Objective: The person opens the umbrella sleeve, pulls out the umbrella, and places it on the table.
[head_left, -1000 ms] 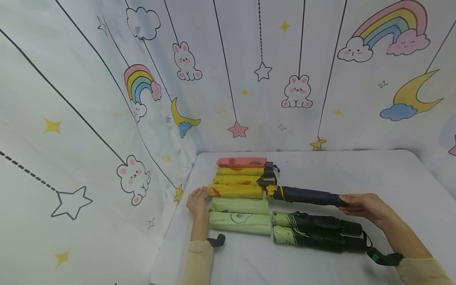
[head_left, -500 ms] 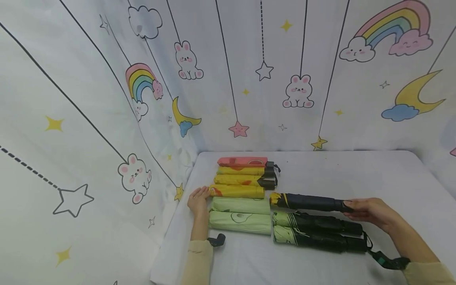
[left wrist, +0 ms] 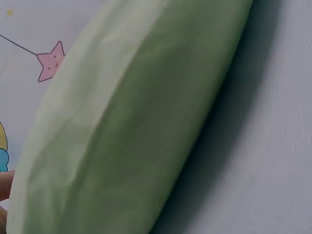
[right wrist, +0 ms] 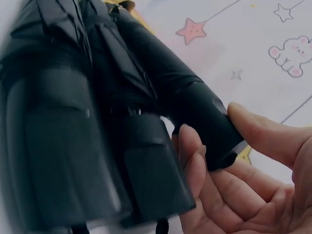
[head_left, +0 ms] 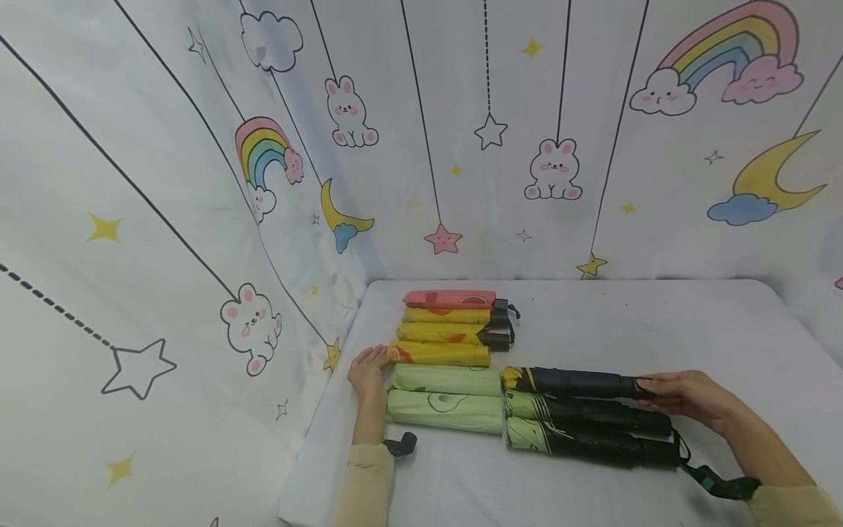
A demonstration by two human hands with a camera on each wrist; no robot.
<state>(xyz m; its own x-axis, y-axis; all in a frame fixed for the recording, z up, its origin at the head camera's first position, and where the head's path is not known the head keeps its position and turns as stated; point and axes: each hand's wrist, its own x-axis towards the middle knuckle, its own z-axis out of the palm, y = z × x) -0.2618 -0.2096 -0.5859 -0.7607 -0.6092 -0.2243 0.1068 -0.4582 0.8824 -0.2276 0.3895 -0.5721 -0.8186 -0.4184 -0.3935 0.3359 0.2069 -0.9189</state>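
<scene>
My right hand (head_left: 698,399) pinches the handle end of a dark folding umbrella (head_left: 573,382) with yellow trim. In the right wrist view the thumb (right wrist: 258,129) lies on one side of the black handle (right wrist: 207,119), with fingertips on the other. This umbrella lies behind two dark umbrellas with green trim (head_left: 586,411), all roughly side by side. My left hand (head_left: 369,369) holds the left end of a yellow umbrella cover (head_left: 441,354). In front of that lie two light green covers (head_left: 448,380), one printed with an avocado. A green cover (left wrist: 126,117) fills the left wrist view, with only fingertips at its edge.
Behind the yellow cover lie two yellow umbrellas (head_left: 437,333) with dark handles and a red one (head_left: 448,298). All rest on a white-covered table (head_left: 658,322). A cartoon-printed curtain (head_left: 487,205) rises along the back and left edges.
The yellow-trimmed umbrella has come away from the yellow cover's right end, moving toward the front and slightly right, down beside the green-trimmed ones. My left hand has stayed at the yellow cover.
</scene>
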